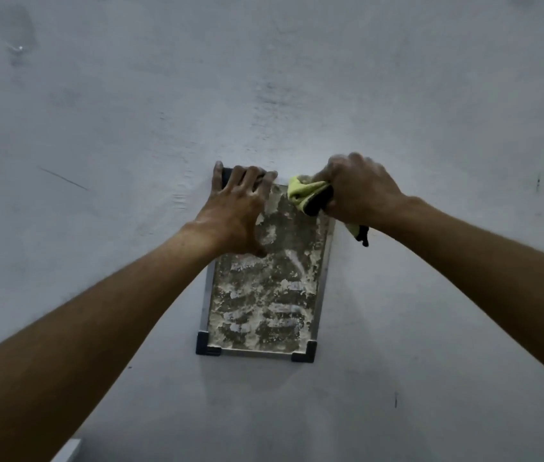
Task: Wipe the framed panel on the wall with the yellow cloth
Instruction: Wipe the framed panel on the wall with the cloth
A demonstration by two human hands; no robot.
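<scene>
On the pale grey plaster wall hangs the rectangular metal-framed panel, its face blotched white. Our left hand lies flat on its top-left corner, fingers straight — our right hand grips the bunched yellow cloth against its top-right corner.

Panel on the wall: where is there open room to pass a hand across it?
Free: the lower half of the panel, down to the dark bottom corner caps. Crowded: the top edge, where the left hand presses the left corner and the right hand grips the yellow cloth at the right.
</scene>
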